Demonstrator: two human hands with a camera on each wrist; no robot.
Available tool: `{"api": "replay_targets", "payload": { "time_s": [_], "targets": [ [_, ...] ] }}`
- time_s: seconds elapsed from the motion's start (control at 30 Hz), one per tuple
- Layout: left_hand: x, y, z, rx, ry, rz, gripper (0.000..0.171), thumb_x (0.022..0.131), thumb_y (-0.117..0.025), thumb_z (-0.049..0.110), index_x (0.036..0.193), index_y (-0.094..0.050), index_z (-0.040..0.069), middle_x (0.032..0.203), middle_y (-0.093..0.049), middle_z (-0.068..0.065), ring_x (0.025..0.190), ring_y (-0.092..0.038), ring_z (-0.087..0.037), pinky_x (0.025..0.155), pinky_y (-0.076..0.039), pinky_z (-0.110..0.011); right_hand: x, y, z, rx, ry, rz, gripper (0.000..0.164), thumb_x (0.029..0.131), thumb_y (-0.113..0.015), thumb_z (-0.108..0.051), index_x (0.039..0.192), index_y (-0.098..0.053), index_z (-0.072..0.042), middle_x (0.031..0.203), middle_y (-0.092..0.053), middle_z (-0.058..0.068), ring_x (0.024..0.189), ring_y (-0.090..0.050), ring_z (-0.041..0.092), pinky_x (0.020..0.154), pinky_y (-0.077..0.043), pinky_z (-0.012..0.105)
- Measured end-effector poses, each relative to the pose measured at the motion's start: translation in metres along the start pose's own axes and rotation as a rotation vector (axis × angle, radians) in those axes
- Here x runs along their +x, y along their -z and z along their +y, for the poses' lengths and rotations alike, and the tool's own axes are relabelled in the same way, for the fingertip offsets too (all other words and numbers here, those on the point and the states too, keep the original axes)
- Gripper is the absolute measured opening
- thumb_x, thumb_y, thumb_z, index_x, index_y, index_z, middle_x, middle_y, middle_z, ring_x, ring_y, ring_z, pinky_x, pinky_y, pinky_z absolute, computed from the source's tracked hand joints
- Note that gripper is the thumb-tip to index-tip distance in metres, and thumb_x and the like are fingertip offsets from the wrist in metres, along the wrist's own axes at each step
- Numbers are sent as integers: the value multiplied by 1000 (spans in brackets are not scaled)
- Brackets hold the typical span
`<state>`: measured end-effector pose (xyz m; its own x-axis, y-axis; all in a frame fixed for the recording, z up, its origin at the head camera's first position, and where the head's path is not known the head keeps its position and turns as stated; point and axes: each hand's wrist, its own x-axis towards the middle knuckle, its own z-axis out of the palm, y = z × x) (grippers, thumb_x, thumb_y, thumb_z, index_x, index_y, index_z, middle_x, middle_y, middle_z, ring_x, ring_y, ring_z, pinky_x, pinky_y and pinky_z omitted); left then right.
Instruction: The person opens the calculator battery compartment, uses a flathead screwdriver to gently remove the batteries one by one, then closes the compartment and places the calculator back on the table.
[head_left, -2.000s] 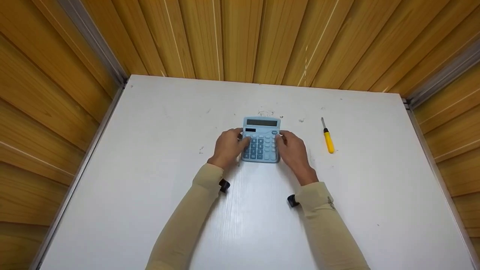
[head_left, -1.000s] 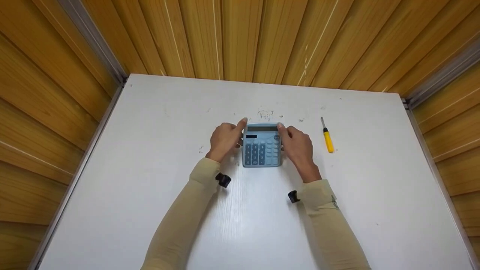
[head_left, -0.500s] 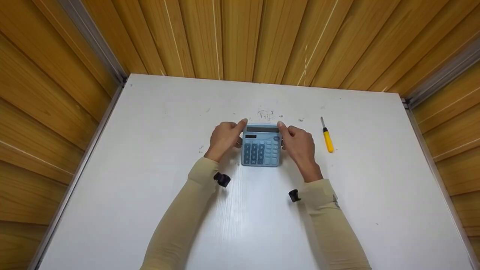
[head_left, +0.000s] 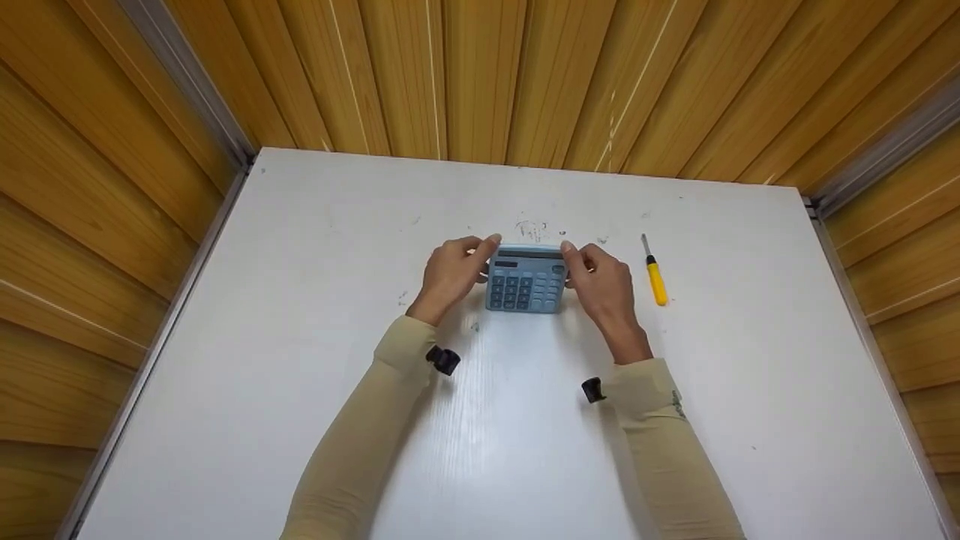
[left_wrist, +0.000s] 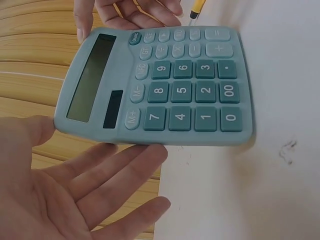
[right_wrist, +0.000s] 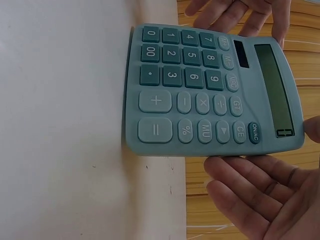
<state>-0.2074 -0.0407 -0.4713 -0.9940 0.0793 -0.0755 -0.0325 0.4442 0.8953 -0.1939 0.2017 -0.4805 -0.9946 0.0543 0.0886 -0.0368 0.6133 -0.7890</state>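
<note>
A light blue calculator (head_left: 526, 285) stands tilted up on its lower edge above the white table, its keys facing the person. My left hand (head_left: 450, 274) holds its left side, the thumb at the upper corner and fingers at the edge and behind. On the opposite side my right hand (head_left: 606, 291) grips it in the same way, thumb by the top corner. In the right wrist view the calculator's display (right_wrist: 275, 90) shows a 0. Whether the lower edge bears fully on the table, I cannot tell.
A screwdriver (head_left: 656, 281) with a yellow and black handle lies on the white table (head_left: 750, 337), right of the right hand. Wood-patterned panels (head_left: 480, 82) rise behind and beside the table. Small dark marks dot the tabletop.
Both hands have shifted from the calculator's middle to its upper corners. The calculator, flatter before, now leans up more steeply, with its lower edge farther from the person. The screwdriver stays put.
</note>
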Motion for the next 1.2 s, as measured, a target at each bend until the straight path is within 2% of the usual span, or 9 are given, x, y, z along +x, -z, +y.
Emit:
{"api": "replay_targets", "payload": {
  "time_s": [0.13, 0.37, 0.57, 0.73, 0.97, 1.2],
  "targets": [
    [0, 1, 0, 1, -30, -10, 56, 108, -54, 56, 125, -76, 7, 108, -79, -5, 91, -78, -23, 84, -61, -40, -1, 1, 2, 12, 31, -3, 63, 107, -49, -62, 105, -70, -3, 97, -74, 14, 86, -76, 32, 75, -52, 41],
    [-1, 3, 0, 22, -80, -32, 53, 109, -54, 52, 136, -70, 9, 121, -77, -8, 103, -76, -25, 93, -58, -42, -1, 1, 2, 40, 68, -35, 58, 108, -50, -57, 124, -66, -3, 107, -74, 13, 95, -74, 31, 83, -53, 44],
    [-4, 2, -1, 47, -117, -51, 51, 111, -52, 47, 144, -66, 11, 133, -73, -9, 121, -69, -23, 104, -53, -45, -4, 1, 3, 46, 86, -41, 55, 109, -51, -52, 129, -64, -2, 115, -74, 14, 106, -69, 29, 90, -53, 47],
    [-7, -2, -2, 43, -148, -77, 52, 111, -53, 44, 150, -59, 9, 138, -70, -12, 126, -67, -24, 106, -52, -43, -6, -1, 1, 52, 80, -46, 55, 109, -53, -50, 131, -62, 0, 117, -73, 15, 109, -68, 31, 93, -54, 49],
    [-9, -11, -1, 129, -154, -87, 60, 109, -58, 43, 157, -50, 9, 147, -62, -18, 135, -61, -31, 111, -48, -46, -10, -6, -1, 21, 73, -57, 58, 109, -56, -46, 140, -55, 2, 134, -66, 19, 118, -65, 32, 109, -45, 52],
    [-10, -15, -3, 157, -162, -86, 67, 104, -64, 42, 161, -45, 10, 151, -59, -18, 139, -57, -31, 112, -47, -47, -14, -7, -2, 3, 36, -79, 65, 107, -56, -52, 146, -53, -1, 140, -64, 18, 128, -59, 35, 109, -44, 53]
  ]
}}
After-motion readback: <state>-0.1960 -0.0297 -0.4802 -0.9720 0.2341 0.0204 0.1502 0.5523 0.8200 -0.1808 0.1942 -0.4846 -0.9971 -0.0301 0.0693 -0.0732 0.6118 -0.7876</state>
